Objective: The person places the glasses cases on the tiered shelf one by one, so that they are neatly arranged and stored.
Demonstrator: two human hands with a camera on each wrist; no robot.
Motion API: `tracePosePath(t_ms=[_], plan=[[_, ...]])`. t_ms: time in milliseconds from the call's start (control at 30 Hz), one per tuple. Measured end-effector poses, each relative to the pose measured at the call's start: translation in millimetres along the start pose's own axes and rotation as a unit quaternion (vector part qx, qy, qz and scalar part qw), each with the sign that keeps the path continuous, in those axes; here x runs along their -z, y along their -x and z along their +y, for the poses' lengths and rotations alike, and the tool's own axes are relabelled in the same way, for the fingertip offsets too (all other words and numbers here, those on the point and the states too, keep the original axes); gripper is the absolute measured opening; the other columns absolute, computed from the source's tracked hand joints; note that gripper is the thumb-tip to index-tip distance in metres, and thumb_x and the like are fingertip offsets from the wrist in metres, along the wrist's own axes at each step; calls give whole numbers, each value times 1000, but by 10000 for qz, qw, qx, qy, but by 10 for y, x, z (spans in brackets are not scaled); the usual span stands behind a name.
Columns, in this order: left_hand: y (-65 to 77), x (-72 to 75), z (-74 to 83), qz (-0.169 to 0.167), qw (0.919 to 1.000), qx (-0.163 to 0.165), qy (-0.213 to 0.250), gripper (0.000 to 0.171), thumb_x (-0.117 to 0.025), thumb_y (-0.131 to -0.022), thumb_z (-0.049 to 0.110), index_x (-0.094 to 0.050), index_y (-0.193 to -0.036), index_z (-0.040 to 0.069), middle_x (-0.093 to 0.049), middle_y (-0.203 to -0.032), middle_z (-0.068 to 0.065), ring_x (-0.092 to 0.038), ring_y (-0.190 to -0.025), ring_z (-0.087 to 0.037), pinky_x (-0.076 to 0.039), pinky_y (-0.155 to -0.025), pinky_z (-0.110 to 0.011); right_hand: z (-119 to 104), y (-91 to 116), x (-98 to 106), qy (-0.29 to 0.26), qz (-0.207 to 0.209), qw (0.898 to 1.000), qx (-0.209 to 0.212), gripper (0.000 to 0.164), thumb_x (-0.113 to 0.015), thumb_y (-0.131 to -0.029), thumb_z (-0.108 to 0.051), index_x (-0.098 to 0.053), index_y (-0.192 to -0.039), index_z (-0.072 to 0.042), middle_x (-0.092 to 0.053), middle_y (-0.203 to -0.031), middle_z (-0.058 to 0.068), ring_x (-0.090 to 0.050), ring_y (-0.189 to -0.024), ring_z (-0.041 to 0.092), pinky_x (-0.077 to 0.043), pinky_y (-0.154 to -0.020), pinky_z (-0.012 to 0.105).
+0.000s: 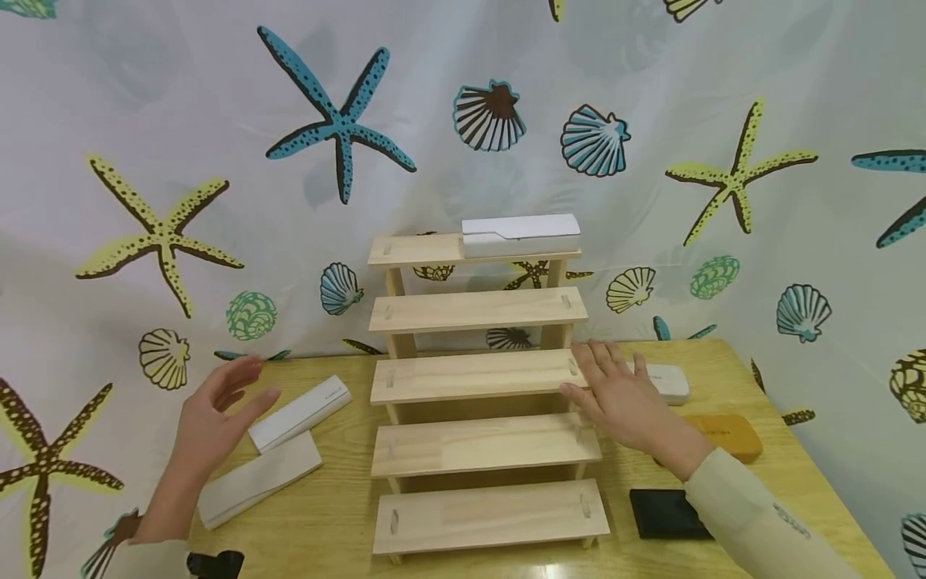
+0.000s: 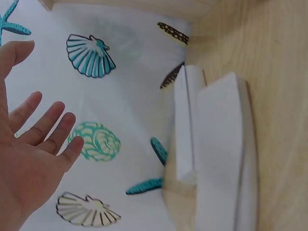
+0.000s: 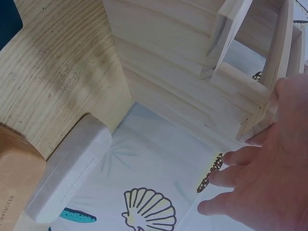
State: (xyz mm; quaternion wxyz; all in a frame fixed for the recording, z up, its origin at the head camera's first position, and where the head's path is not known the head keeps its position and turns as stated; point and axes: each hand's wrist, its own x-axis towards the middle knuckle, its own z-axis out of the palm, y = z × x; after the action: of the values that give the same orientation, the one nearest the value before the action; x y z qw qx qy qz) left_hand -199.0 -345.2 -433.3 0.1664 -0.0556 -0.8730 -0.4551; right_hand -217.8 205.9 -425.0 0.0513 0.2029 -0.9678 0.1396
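A five-tier wooden stand (image 1: 470,376) rises in the middle of the head view. A white glasses case (image 1: 521,245) lies at the right of its top tier. My right hand (image 1: 625,402) is at the right end of the middle tier, fingers extended, thumb near the front edge. In the right wrist view, that hand (image 3: 279,178) overlaps the tier's end, its fingers spread. My left hand (image 1: 213,418) hovers with nothing in it, fingers gently bent. Closest to it are a white case (image 1: 300,414) and an off-white case (image 1: 256,482) on the table.
Right of the stand lie a pale case (image 1: 669,382), partly behind my hand, an orange-brown case (image 1: 727,437) and a black case (image 1: 665,515), partly covered by my sleeve. A cloth (image 1: 434,56) printed with shells and starfish hangs behind the wooden table (image 1: 325,531).
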Motion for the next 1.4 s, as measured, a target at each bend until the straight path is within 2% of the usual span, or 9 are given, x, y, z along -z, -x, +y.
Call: tracePosePath(t_ms=[300, 567, 667, 800, 1100, 1167, 1233, 1333, 1400], plan=[[394, 153, -377, 27, 9970, 760, -170, 66, -74, -101, 30, -46, -158, 10, -51, -124, 39, -50, -115, 20, -39, -90, 1, -13, 2, -10, 49, 34, 10000, 0, 75, -43, -112, -50, -24, -167, -3, -28, -169, 31, -27, -156, 54, -17, -117, 83], [713, 216, -782, -222, 9806, 1896, -442, 81, -74, -98, 49, -40, -162, 12, -47, -118, 40, -44, -106, 25, -40, -84, -1, -1, -2, -1, 18, -2, 10000, -3, 76, -41, -112, -51, -23, -167, -3, -27, -169, 31, -25, -157, 54, -16, -118, 83], [806, 239, -902, -373, 9741, 2164, -546, 86, -72, -98, 52, -37, -164, 9, -59, -137, 14, -41, -104, 26, -41, -81, -1, 0, -2, 2, 26, 4, 10000, -3, 76, -41, -112, -51, -23, -167, -3, -27, -169, 31, -26, -157, 54, -16, -118, 82], [886, 252, -1000, -442, 9664, 2459, -604, 91, -71, -98, 54, -33, -164, 5, -46, -158, -28, -37, -98, 30, -42, -77, 0, -1, -2, 8, 25, -8, 10000, -2, 76, -41, -112, -51, -23, -167, -3, -27, -169, 32, -25, -157, 54, -16, -118, 82], [959, 251, -1148, -667, 9591, 2660, -699, 99, -74, -94, 59, -31, -166, 7, -42, -162, -30, -31, -97, 31, -40, -76, 2, 8, -14, -3, 28, 15, 10000, 19, 76, -41, -112, -52, -23, -168, -4, -28, -169, 31, -26, -157, 53, -17, -118, 82], [952, 252, -1165, -789, 9558, 2740, -715, 102, -75, -92, 61, -29, -166, 7, -39, -163, -32, -50, -115, 18, -40, -77, 3, 11, -15, -5, 26, 17, 10000, 28, 76, -41, -112, -52, -23, -167, -3, -29, -169, 31, -26, -157, 53, -18, -117, 83], [936, 249, -1177, -908, 9512, 2858, -728, 107, -76, -90, 62, -27, -167, 7, -35, -165, -32, -55, -139, -10, -41, -78, 3, 10, -14, -5, 27, 24, 10000, 30, 75, -42, -112, -52, -24, -167, -3, -29, -168, 31, -27, -156, 53, -18, -117, 83], [911, 251, -1196, -1082, 9455, 2996, -679, 112, -78, -88, 63, -23, -168, 6, -27, -168, -33, -30, -155, -49, -42, -81, 2, 5, -13, -3, 40, 30, 10000, 32, 75, -42, -112, -51, -25, -167, -3, -30, -168, 32, -28, -156, 54, -19, -117, 83], [906, 256, -1214, -1166, 9429, 3060, -606, 114, -79, -88, 62, -20, -169, 6, -23, -170, -32, -26, -156, -50, -42, -80, 1, 3, -11, -1, 24, 21, 10000, 23, 75, -43, -112, -51, -25, -167, -3, -30, -168, 32, -27, -156, 53, -19, -117, 83]])
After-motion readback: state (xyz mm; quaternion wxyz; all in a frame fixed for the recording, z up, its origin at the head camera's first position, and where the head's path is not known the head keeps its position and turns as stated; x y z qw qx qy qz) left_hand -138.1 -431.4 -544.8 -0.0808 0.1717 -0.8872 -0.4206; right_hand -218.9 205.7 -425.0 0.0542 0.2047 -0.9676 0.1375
